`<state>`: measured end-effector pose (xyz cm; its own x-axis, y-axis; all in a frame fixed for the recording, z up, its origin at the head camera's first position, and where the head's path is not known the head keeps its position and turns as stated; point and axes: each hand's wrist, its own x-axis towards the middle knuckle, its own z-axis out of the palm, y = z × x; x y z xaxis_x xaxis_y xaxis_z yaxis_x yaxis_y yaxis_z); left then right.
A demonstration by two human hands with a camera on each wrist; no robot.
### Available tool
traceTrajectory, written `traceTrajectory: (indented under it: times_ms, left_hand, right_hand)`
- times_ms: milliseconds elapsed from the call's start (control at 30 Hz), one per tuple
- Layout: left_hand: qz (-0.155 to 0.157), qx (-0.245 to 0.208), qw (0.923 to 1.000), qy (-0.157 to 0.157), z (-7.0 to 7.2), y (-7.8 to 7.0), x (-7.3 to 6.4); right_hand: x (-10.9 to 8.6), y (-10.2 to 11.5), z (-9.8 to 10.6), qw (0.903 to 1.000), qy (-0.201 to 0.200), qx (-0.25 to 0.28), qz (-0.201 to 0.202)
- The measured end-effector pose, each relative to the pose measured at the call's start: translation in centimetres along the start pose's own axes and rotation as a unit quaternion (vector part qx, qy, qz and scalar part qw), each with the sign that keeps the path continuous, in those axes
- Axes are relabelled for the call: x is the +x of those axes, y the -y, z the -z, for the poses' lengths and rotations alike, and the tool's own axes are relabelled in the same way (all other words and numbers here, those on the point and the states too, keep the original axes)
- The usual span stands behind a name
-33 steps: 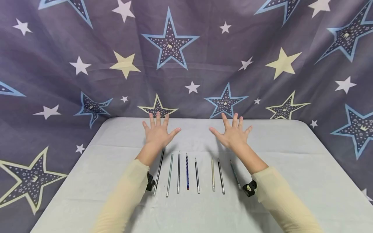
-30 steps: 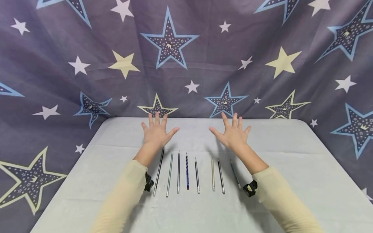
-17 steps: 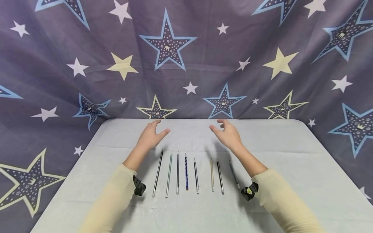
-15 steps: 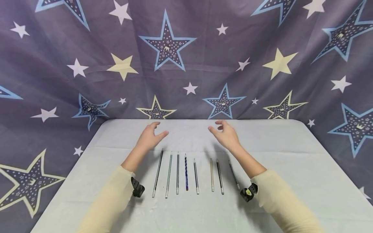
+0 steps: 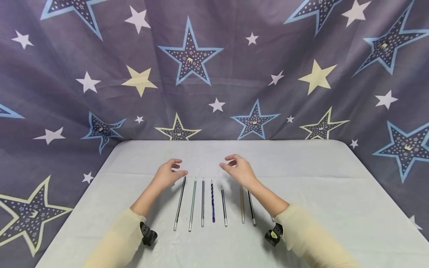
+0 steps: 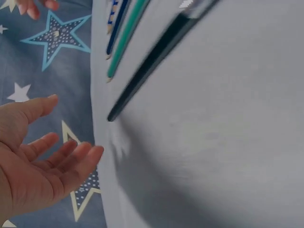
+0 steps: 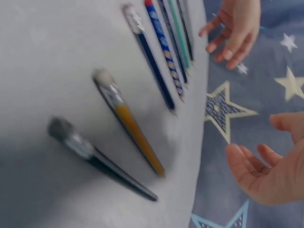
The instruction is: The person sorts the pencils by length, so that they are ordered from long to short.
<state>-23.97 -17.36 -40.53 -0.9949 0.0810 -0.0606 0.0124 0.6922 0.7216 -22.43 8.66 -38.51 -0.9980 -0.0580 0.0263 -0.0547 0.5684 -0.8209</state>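
Note:
Several pencils lie side by side on the white-covered table, points away from me and eraser ends near. My left hand hovers with loosely bent fingers and nothing in them, near the tip of the leftmost black pencil. Beside that come a green pencil, a dark pencil, a blue patterned pencil and a navy pencil. My right hand, also holding nothing, is above the tips of a yellow pencil and a black pencil. The right forearm mostly hides the rightmost pencil.
A dark purple curtain with printed stars hangs behind the table and along both sides. Each wrist wears a black strapped camera, the left one and the right one low over the cloth.
Both hands have gone from spread fingers to loosely bent ones and have come nearer to me. The right hand has also moved left, over the pencil tips. The pencils lie as before.

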Motion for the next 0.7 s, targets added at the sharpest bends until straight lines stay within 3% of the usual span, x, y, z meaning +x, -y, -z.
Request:
traceTrajectory:
  times_ms: [233,433,700]
  left_hand:
    - [0.020,-0.040,0.9988,0.022,-0.9,1.1,-0.7]
    - [0.036,-0.034,0.9985,0.024,-1.3,1.5,-0.9]
    - [0.036,-0.020,0.9990,0.020,-1.7,1.9,-1.2]
  right_hand:
    - [-1.1,0.6,-3.2,0.9984,0.053,-0.010,0.015]
    - [-1.8,1.1,-5.2,0.9959,0.087,-0.005,0.028]
    - [-2.5,1.5,-7.6,0.9933,0.105,-0.012,0.047]
